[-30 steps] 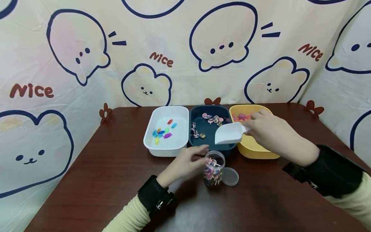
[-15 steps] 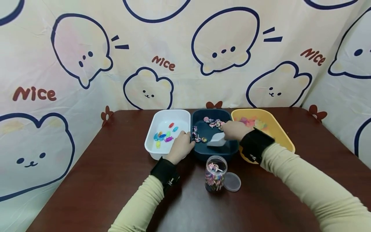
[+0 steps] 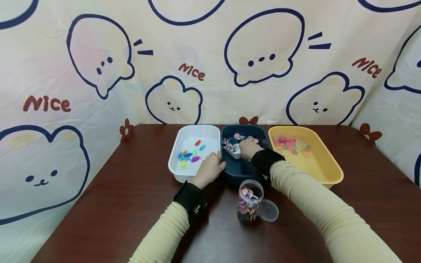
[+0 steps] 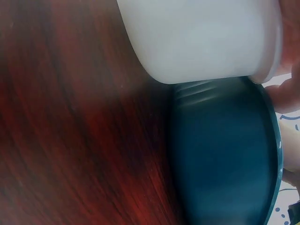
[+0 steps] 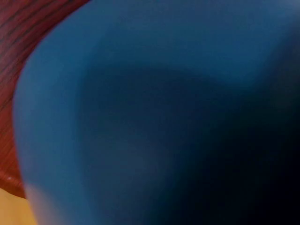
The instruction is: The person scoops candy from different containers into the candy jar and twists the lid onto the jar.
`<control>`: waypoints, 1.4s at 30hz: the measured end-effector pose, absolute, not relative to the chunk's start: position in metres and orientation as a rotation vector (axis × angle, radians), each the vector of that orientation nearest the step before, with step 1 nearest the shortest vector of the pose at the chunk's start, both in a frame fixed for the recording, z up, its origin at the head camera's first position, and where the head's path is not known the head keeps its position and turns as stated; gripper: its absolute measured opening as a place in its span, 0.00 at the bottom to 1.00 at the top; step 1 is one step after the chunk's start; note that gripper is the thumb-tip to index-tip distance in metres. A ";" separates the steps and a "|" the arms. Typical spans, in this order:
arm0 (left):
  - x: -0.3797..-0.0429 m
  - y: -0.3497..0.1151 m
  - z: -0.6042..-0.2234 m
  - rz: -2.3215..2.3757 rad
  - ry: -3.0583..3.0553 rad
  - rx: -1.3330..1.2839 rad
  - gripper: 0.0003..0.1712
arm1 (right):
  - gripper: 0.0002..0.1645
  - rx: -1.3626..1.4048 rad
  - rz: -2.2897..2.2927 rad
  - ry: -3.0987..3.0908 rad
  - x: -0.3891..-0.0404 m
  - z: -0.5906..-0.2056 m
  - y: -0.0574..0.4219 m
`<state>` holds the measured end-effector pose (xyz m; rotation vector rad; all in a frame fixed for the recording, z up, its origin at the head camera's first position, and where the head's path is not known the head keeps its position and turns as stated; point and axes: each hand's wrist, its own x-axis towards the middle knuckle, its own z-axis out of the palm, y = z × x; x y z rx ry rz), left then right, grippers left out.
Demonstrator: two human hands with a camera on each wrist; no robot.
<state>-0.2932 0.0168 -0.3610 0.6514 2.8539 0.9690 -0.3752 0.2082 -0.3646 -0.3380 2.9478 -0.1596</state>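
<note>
While the left hand (image 3: 208, 170) pinches tub rims (image 3: 220, 138), the right hand (image 3: 249, 149) grips a scoop (image 3: 235, 153).

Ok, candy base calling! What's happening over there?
Right hand gripping white scoop in dark blue tub, lollipops at its tip. Left hand at rim of white tub. Open jar nearby, not blocking.

Both sleeved arms (image 3: 161, 233) outstretched, left fingers (image 3: 215, 159) and right fingers (image 3: 244, 147) curled.
</note>
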 end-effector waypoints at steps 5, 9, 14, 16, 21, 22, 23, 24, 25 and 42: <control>-0.295 0.017 -0.359 0.980 2.859 0.660 0.18 | 0.14 -0.290 -0.206 2.967 -0.397 -0.380 0.217; -0.296 0.020 -0.362 0.977 2.846 0.654 0.09 | 0.23 -0.192 -0.163 2.822 -0.348 -0.315 0.199; -0.291 0.019 -0.365 1.005 2.800 0.652 0.22 | 0.20 -0.239 -0.102 2.767 -0.350 -0.307 0.204; -0.290 0.018 -0.366 1.020 2.776 0.661 0.23 | 0.17 -0.207 -0.119 2.775 -0.350 -0.310 0.203; -0.286 0.019 -0.371 1.033 2.767 0.697 0.25 | 0.14 -0.044 -0.265 2.886 -0.371 -0.353 0.213; -0.285 0.020 -0.371 1.039 2.767 0.702 0.23 | 0.16 0.009 -0.291 2.899 -0.381 -0.368 0.219; -0.284 0.021 -0.372 1.045 2.768 0.716 0.21 | 0.17 0.033 -0.308 2.911 -0.393 -0.384 0.228; -0.284 0.021 -0.372 1.055 2.767 0.725 0.19 | 0.18 0.042 -0.303 2.928 -0.408 -0.401 0.238; -0.283 0.022 -0.373 1.064 2.768 0.729 0.15 | 0.19 0.043 -0.307 2.947 -0.422 -0.419 0.249; -0.288 0.017 -0.367 1.034 2.792 0.770 0.24 | 0.20 -0.054 -0.325 2.728 -0.419 -0.381 0.278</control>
